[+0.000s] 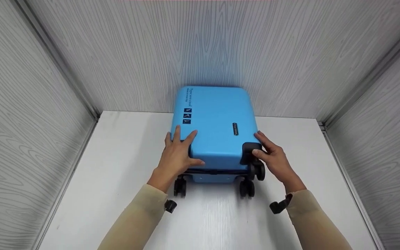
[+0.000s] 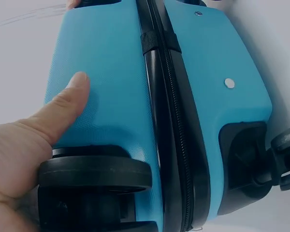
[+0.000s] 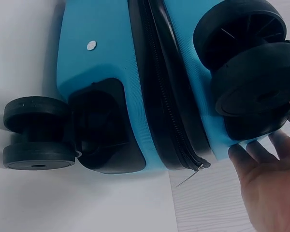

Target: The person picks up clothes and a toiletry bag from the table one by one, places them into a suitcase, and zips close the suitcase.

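Observation:
A light blue hard-shell suitcase (image 1: 217, 111) lies flat, its wheeled end towards me. My left hand (image 1: 174, 158) rests spread over its near left corner, fingers on the top face and thumb (image 2: 63, 108) against the wheeled end, beside a black wheel (image 2: 94, 171). At the near right corner, my right hand (image 1: 276, 161) touches the side with its fingers; its thumb lies by the black corner guard (image 1: 250, 152). Just below that thumb is a double wheel (image 1: 257, 171). A black zipper band (image 3: 159, 77) runs across the wheeled end and appears closed.
The suitcase lies on a white floor panel (image 1: 123, 156), its far end close to the wood-grain back wall (image 1: 144, 62). Side walls (image 1: 23, 104) stand at left and right. Small black devices (image 1: 170, 206) are worn at both wrists.

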Motion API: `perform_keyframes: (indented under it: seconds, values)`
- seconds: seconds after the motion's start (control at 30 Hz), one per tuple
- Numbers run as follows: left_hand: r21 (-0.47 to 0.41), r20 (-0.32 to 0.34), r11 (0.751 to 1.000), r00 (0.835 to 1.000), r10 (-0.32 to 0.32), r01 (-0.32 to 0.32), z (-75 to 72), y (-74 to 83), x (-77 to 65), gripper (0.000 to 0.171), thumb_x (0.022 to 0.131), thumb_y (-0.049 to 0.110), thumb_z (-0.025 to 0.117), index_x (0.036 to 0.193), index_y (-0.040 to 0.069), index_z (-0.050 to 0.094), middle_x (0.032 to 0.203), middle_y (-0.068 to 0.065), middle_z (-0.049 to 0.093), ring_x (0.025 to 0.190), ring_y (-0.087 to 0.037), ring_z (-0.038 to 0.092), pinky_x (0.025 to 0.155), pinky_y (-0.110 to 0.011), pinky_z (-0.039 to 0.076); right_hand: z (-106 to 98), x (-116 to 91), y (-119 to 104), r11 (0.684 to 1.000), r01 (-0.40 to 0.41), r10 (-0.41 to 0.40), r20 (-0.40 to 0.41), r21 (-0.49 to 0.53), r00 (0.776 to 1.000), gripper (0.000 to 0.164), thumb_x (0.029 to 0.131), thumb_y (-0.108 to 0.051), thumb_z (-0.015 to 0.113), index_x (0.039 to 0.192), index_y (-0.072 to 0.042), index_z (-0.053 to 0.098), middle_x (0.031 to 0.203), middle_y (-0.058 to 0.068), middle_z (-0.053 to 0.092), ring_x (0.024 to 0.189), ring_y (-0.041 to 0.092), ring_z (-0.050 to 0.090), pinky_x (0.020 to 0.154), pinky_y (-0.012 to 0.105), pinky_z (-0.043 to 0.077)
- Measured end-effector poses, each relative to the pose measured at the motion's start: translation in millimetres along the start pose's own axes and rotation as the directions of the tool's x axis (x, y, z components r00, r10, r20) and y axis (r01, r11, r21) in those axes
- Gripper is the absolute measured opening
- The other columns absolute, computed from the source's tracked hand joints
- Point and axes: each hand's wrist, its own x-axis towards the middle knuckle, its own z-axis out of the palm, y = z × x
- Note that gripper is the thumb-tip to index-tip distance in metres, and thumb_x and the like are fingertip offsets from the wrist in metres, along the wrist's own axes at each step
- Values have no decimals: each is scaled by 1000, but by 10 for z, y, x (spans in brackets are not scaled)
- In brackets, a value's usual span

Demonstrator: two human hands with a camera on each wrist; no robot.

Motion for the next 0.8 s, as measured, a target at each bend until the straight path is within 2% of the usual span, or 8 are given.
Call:
perform_keyframes:
  seconds: [0.13,0.23,0.33,0.43,0.53,0.6,0.7,0.8]
  values:
    - [-15,-4,1000,1000,-1,1,5,1,-5,111,76,57,91,167,37,31,178,-16,2,160,-53,7,111,-68,44,24,-44,30,999,-17,15,-39,-32,999,63,107,-29,65,165,-25,39,174,1,29,161,26,27,122,33,38]
    - [-18,-1,1000,1000,-3,3,8,8,-5,111,76,58,91,167,37,31,178,-15,2,160,-53,7,110,-66,46,19,-99,59,999,-30,28,-92,-22,995,56,111,-36,55,163,-20,42,168,6,40,154,26,40,124,47,36]
    - [-12,2,1000,1000,-7,7,6,7,-9,112,76,58,91,167,38,30,178,-15,2,160,-52,7,110,-66,47,9,-129,117,998,-65,61,-148,-25,987,57,114,-43,43,159,-9,48,159,16,52,146,30,51,120,50,41]
    - [-2,0,1000,1000,-7,7,2,8,-14,112,76,59,91,167,38,30,178,-15,2,160,-52,8,109,-65,48,6,-142,201,989,-126,111,-183,-72,977,59,116,-42,37,154,1,52,151,23,57,142,36,55,116,52,46]
    - [5,-2,1000,1000,-5,5,2,10,-17,111,76,60,90,167,38,30,178,-16,3,160,-52,8,107,-64,50,16,-165,283,969,-182,151,-182,-168,972,50,116,-29,39,152,2,53,143,26,62,133,39,61,110,53,50]
    - [7,-4,1000,1000,-7,7,6,11,-14,111,76,60,90,167,38,31,178,-16,3,160,-51,8,107,-63,50,30,-177,324,949,-201,167,-154,-244,974,46,114,-22,43,151,1,55,141,25,65,131,38,62,107,52,50]
    - [6,-3,1000,1000,-9,9,14,7,-8,111,76,59,90,167,38,30,178,-15,3,160,-51,8,107,-63,50,63,-188,352,925,-188,156,-121,-329,980,43,111,-16,49,150,1,56,139,24,66,131,39,61,109,53,48]
    - [5,-4,1000,1000,-5,5,17,6,-6,110,77,59,89,167,39,29,178,-15,3,160,-52,8,107,-64,50,95,-191,358,908,-162,122,-128,-385,984,40,110,-13,52,146,1,59,139,24,67,135,40,60,112,56,47]
